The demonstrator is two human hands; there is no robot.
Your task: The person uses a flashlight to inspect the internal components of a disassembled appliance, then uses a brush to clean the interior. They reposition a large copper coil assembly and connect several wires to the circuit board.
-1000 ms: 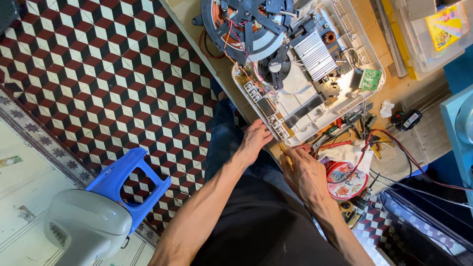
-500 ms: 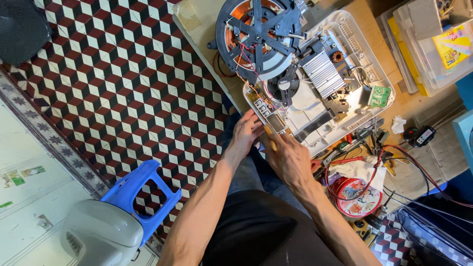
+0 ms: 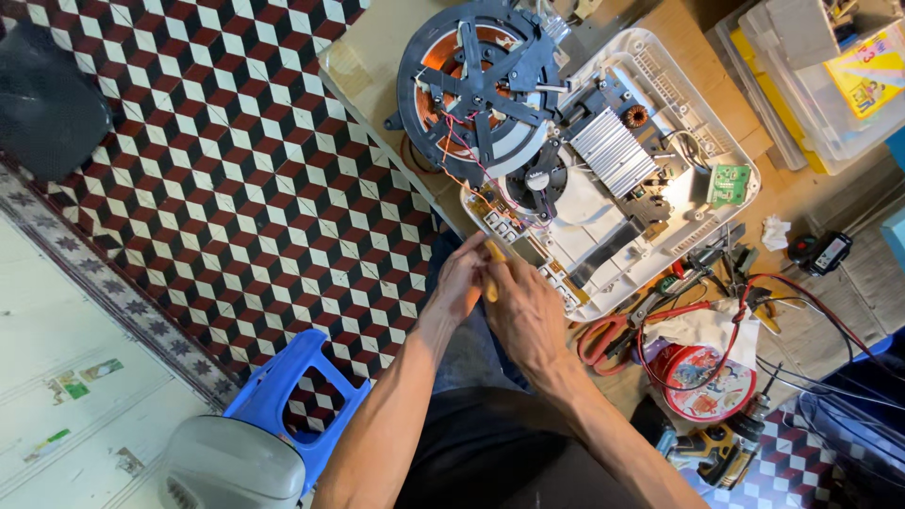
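We see both hands meet at the near edge of the counter. The left hand and right hand close their grip together on a yellow tool handle. Its long axis runs up toward the control board strip on the near rim of the opened white cooker casing, just beyond the fingertips.

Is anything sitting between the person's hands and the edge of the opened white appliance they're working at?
Nothing visible does. The left hand and right hand meet around a small yellow-handled tool right at the near edge of the opened white appliance; no object lies between.
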